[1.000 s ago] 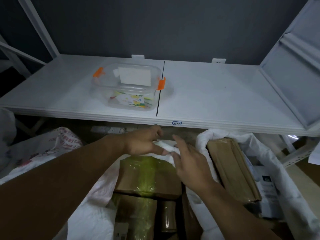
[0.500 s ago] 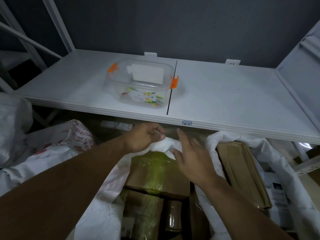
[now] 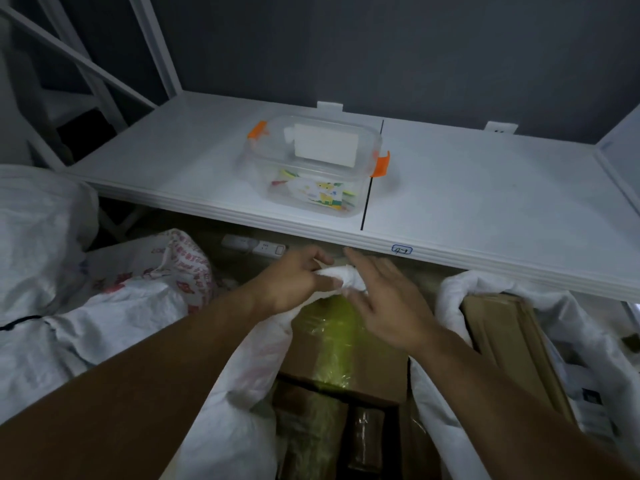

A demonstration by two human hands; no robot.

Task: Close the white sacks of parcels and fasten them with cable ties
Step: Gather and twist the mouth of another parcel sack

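Note:
An open white sack stands in front of me, filled with brown cardboard parcels wrapped in shiny tape. My left hand grips a bunched fold of the sack's far rim just under the shelf edge. My right hand lies beside that fold with its fingers straight, touching the fabric. A second open white sack with flat brown parcels stands to the right. No cable tie shows in either hand.
A white metal shelf runs across above the sacks and carries a clear plastic box with orange clips. Filled white sacks lie at the left, one with red print. A power strip sits under the shelf.
My left hand has gathered the far rim of the sack into a tighter bunch. The right hand has stayed beside it, fingers spread. My view has swung left, so the shelf sits further right.

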